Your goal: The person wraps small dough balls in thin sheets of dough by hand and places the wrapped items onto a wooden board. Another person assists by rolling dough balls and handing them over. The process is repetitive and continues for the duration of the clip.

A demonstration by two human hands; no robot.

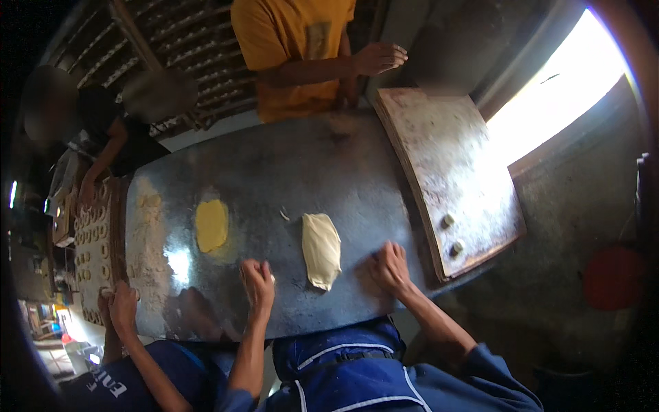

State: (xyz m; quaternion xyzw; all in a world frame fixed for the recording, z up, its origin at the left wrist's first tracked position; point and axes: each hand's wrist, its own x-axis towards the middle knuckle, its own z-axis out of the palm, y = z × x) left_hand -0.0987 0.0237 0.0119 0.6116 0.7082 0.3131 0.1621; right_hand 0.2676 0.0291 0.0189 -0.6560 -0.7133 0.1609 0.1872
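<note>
The pale dough slab [321, 251] lies flattened but uncut between my curled left hand [258, 280] and curled right hand [391, 268]; whether either grips anything, I cannot tell.

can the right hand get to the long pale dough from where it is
Probably yes: the right hand is just to the right of the pale dough, and nothing visible lies between them to block it.
</note>
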